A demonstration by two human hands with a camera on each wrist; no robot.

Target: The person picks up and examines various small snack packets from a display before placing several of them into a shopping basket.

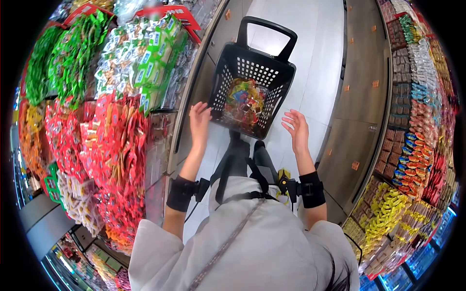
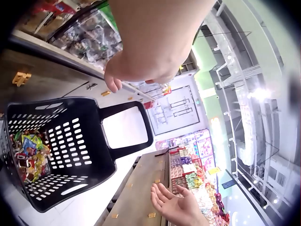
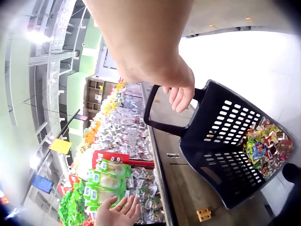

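Observation:
A black shopping basket [image 1: 224, 72] with perforated walls and a raised handle [image 1: 272, 23] stands on the floor ahead of the person's feet. Colourful wrapped sweets [image 1: 245, 99] lie in its bottom. On the basket's left side the left hand [image 1: 200, 123] is held in the air, fingers loosely extended. The right hand [image 1: 297, 130] mirrors it on the other side, palm turned inward. Neither hand holds anything. In the left wrist view the right hand [image 2: 176, 205] shows its palm; in the right wrist view the left hand [image 3: 118, 212] does likewise.
Bins of red [image 1: 114, 140] and green [image 1: 80, 53] snack packets line the left. Shelves of wrapped sweets [image 1: 417, 160] curve along the right. Wooden cabinets [image 1: 357, 111] flank the pale floor tiles [image 1: 315, 58]. Both forearms wear black straps [image 1: 311, 190].

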